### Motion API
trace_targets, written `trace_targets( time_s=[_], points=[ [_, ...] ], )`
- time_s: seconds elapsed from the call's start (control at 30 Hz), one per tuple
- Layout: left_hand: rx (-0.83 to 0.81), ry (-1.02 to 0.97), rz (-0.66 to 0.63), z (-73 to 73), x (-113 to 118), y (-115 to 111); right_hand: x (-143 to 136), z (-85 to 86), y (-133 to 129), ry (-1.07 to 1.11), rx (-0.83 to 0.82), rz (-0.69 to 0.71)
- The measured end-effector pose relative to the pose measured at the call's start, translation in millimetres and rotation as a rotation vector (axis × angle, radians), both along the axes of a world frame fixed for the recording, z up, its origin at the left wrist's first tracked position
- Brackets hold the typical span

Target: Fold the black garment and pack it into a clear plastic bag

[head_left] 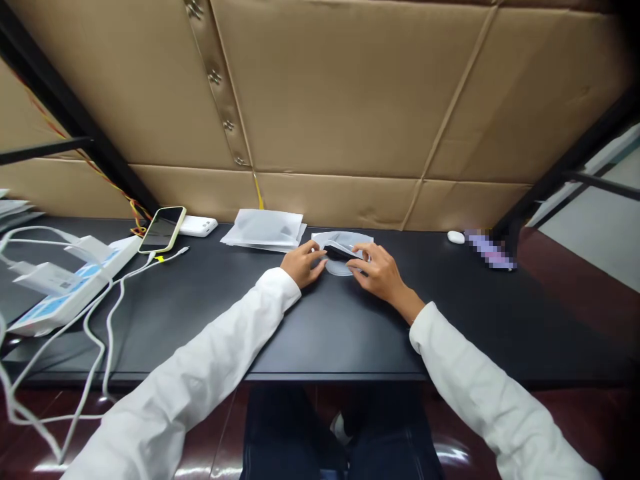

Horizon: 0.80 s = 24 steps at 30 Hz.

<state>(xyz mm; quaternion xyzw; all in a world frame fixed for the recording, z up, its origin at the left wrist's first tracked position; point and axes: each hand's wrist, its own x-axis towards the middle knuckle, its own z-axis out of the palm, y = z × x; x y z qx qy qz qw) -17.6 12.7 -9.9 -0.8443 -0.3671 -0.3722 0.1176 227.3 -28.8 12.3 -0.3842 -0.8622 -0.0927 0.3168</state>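
Note:
Near the back of the table, a translucent white plastic bag (344,239) lies between my two hands, its mouth parted and dark inside. I cannot make out whether the dark patch is an object or the table showing through. My left hand (303,263) has its thumb and fingers curled at the bag's left edge, closed on it. From the other side my right hand (377,270) pinches the right edge between thumb and fingers. Just left of my hands rests a stack of similar translucent bags (264,229).
A phone (163,230) leans on a white power strip (75,287) at the left, among loose white cables (100,333). Behind it is a white power bank (199,226). A white earbud case (456,237) and a blurred purple item (491,251) lie right. Quilted brown padding (330,93) rises behind.

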Motion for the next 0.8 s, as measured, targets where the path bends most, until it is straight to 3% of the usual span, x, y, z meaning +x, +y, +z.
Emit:
trace_targets(
  time_s=[0.2,0.33,0.5,0.63,0.8],
  points=[
    [0.058,0.103,-0.097,5.8,8,-5,-18,-9.7,13,-0.166,-0.032,-0.135],
    [0.046,0.153,-0.216,6.5,12,-6,-18,-14.9,24,-0.148,-0.131,-0.247],
    [0.148,0.091,-0.308,4.6,12,-5,-16,-11.5,25,-0.139,-0.108,-0.339],
    [0.135,0.063,-0.316,4.7,11,-5,-8,-8.4,23,-0.053,-0.101,-0.237],
    [0.062,0.065,-0.322,4.7,8,-4,7,-5.0,22,0.164,-0.216,0.037]
  ],
)
